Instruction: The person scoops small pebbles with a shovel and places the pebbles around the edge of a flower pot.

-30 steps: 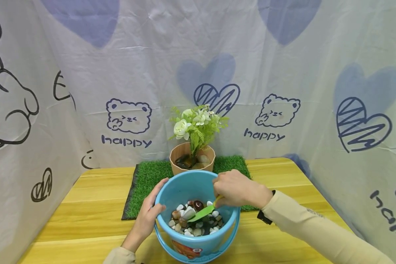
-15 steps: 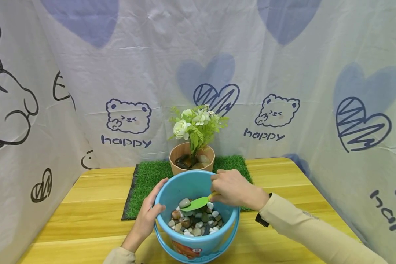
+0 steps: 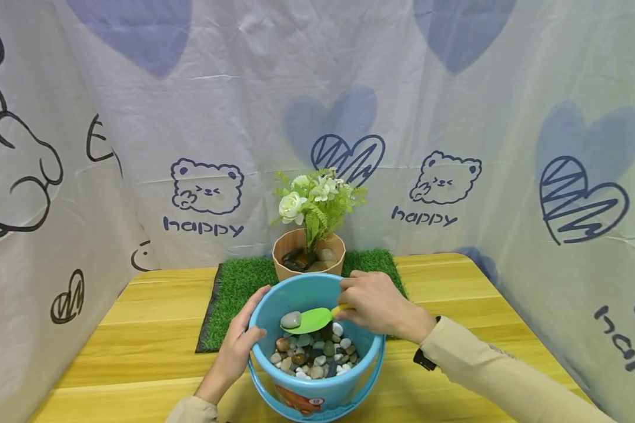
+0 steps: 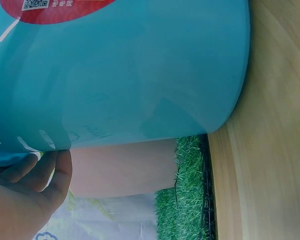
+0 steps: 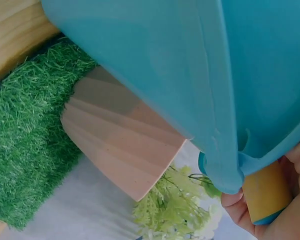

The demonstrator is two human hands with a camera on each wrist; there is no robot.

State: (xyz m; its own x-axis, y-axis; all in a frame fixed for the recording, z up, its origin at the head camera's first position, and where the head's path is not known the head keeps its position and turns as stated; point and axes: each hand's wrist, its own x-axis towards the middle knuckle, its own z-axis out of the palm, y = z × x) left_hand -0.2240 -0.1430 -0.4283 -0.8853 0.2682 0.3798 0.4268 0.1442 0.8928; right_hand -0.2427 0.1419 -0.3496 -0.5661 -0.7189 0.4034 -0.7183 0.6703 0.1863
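A light blue bucket (image 3: 317, 385) stands on the table with several mixed pebbles (image 3: 317, 358) in its bottom. My left hand (image 3: 238, 341) grips its left rim, thumb inside and fingers outside; the left wrist view shows those fingers (image 4: 60, 175) against the outer wall. Over the bucket's right rim, my right hand (image 3: 373, 305) holds a small toy shovel by its yellow handle (image 5: 265, 192). The shovel's green blade (image 3: 313, 321) is above the pebbles inside the bucket. A grey stone (image 3: 290, 319) lies on the blade's tip.
Right behind the bucket, a peach flowerpot (image 3: 286, 273) with white flowers (image 3: 292, 207) and dark and pale stones stands on a green turf mat (image 3: 243, 294). The wooden table (image 3: 137, 329) extends to both sides. A printed cloth (image 3: 206, 117) hangs behind.
The shovel has risen from among the pebbles and shifted left and away, carrying the grey stone on its tip. My right hand moved slightly; the left hand and bucket stayed put.
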